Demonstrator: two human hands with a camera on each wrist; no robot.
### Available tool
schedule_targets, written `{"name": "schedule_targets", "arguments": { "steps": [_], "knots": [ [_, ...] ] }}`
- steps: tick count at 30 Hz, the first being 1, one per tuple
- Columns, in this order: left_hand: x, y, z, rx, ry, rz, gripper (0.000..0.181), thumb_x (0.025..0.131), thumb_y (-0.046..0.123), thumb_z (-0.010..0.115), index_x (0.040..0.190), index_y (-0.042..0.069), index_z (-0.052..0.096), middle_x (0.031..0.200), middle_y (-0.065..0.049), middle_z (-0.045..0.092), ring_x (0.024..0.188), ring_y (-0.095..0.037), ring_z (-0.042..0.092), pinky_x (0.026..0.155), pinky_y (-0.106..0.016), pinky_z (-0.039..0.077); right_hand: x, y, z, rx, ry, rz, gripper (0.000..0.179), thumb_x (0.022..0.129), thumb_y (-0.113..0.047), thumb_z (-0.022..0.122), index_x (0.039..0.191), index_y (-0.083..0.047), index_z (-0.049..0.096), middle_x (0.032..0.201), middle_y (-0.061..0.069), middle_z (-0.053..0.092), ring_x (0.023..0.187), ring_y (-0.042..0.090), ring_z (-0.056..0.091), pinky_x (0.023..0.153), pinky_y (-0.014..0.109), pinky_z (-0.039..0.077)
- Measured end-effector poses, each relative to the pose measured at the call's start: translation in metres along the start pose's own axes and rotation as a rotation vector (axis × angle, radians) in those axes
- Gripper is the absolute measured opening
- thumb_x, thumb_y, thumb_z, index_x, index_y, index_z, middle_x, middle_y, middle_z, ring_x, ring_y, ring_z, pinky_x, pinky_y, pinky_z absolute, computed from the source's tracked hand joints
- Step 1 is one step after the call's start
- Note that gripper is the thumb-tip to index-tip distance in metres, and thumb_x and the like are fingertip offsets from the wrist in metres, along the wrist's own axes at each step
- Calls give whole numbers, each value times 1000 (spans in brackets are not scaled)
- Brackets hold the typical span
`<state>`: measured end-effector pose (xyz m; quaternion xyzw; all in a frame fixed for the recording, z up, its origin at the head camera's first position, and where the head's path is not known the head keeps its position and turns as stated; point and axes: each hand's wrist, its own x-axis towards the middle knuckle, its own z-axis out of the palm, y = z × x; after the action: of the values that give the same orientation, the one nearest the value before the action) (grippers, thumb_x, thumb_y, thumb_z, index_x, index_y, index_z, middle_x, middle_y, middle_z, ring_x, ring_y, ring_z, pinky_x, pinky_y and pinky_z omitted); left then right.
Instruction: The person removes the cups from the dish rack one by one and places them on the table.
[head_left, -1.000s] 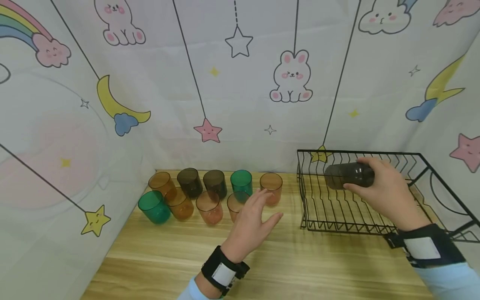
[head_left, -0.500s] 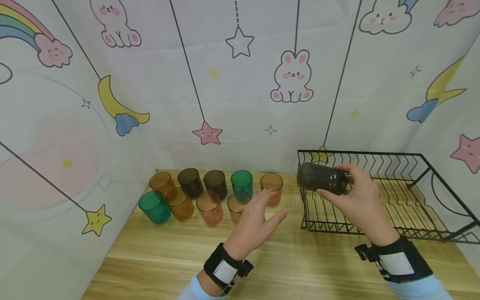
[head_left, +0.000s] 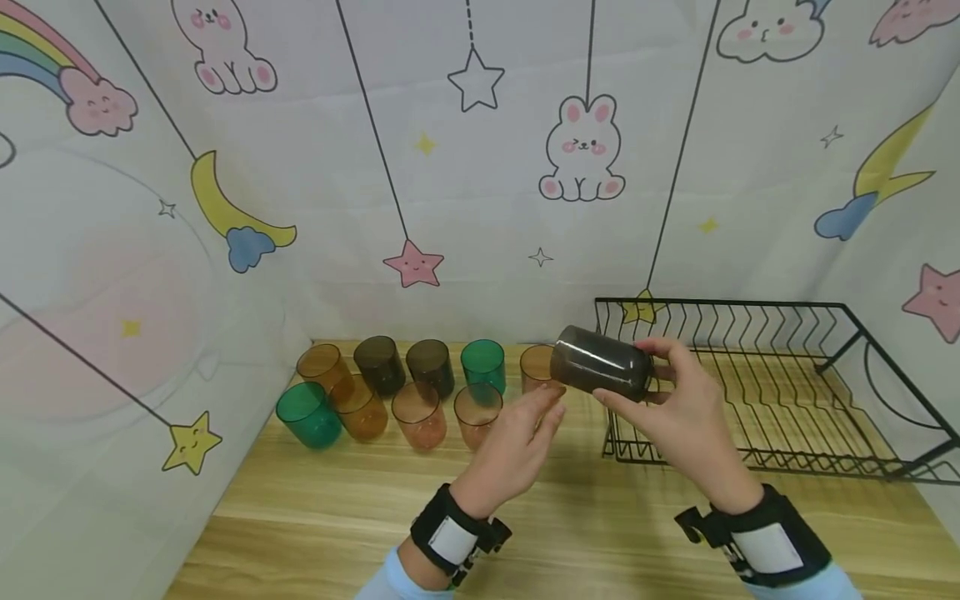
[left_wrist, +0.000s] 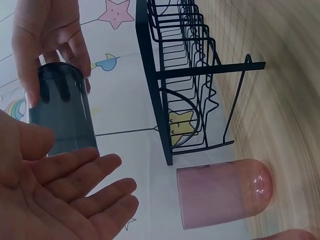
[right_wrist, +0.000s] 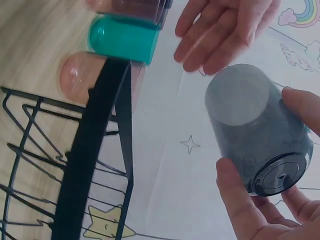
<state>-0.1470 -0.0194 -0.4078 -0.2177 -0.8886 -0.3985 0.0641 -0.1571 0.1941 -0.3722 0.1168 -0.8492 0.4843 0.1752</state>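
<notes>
My right hand (head_left: 686, 417) grips a dark grey tumbler (head_left: 603, 364) near its base, between thumb and fingers. The tumbler (right_wrist: 250, 125) lies on its side in the air, its mouth toward the left, over the left end of the black rack. Close to that mouth is my left hand (head_left: 506, 458), fingers extended and holding nothing; whether it touches the rim I cannot tell. Behind the tumbler's mouth, a peach tumbler (head_left: 534, 367) stands upright, partly hidden. The same peach tumbler (left_wrist: 225, 194) shows fully in the left wrist view.
A black wire dish rack (head_left: 780, 400) stands at right on the wooden table (head_left: 315, 517). Two rows of upright tumblers stand at the back left: green (head_left: 307, 417), amber (head_left: 363, 412), dark brown (head_left: 380, 367) and pink (head_left: 418, 421). A patterned cloth (head_left: 480, 192) hangs behind.
My right hand has carried the dark grey tumbler leftward from above the rack to beside the left hand. The left hand has shifted slightly right, its thumb closer to its fingers.
</notes>
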Motion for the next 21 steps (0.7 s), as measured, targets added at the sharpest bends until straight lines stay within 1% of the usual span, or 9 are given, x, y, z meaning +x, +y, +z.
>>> {"name": "schedule_targets", "arguments": {
  "steps": [2, 4, 6, 10, 13, 16, 21],
  "knots": [
    [1, 0, -1, -16, 4, 18, 47, 102, 42, 28, 142, 21, 40, 143, 2, 45, 130, -11, 43, 102, -34, 44, -1, 0, 2, 44, -12, 11, 78, 65, -37, 84, 129, -15, 44, 127, 5, 50, 107, 28, 61, 72, 28, 57],
    [1, 1, -2, -39, 11, 30, 46, 102, 39, 29, 144, 22, 35, 144, 4, 42, 131, -9, 41, 102, -34, 44, -2, 1, 3, 63, -28, 22, 79, 66, -38, 84, 129, -14, 42, 129, 5, 48, 108, 29, 60, 72, 26, 57],
    [1, 1, -2, -53, 19, 43, 45, 103, 36, 31, 145, 21, 33, 145, 3, 41, 132, -10, 40, 102, -35, 44, -3, 3, 5, 74, -44, 34, 79, 68, -39, 82, 130, -13, 41, 130, 6, 46, 108, 29, 60, 72, 25, 56],
    [1, 3, -4, -69, 30, 53, 47, 103, 35, 31, 147, 23, 26, 146, 2, 40, 133, -12, 39, 103, -37, 43, -5, 6, 7, 109, -84, 47, 75, 71, -38, 80, 131, -13, 43, 132, 6, 45, 107, 29, 61, 71, 23, 56],
    [2, 4, -4, -73, 31, 57, 48, 103, 36, 31, 148, 27, 21, 147, 4, 38, 134, -11, 38, 103, -38, 43, -6, 9, 9, 115, -112, 53, 74, 73, -39, 78, 134, -14, 44, 133, 7, 44, 106, 28, 61, 72, 22, 56],
    [2, 4, -4, -70, 33, 52, 49, 102, 38, 31, 149, 29, 19, 148, 6, 35, 134, -11, 37, 103, -38, 43, -6, 12, 10, 98, -142, 68, 76, 73, -41, 77, 136, -15, 43, 133, 7, 44, 107, 26, 60, 74, 23, 55],
    [3, 5, -4, -67, 47, 42, 50, 102, 40, 32, 148, 28, 20, 149, 9, 33, 134, -10, 37, 103, -40, 42, -6, 16, 10, 78, -187, 103, 83, 72, -45, 77, 139, -13, 40, 131, 9, 48, 108, 27, 59, 80, 31, 56]
  ]
}}
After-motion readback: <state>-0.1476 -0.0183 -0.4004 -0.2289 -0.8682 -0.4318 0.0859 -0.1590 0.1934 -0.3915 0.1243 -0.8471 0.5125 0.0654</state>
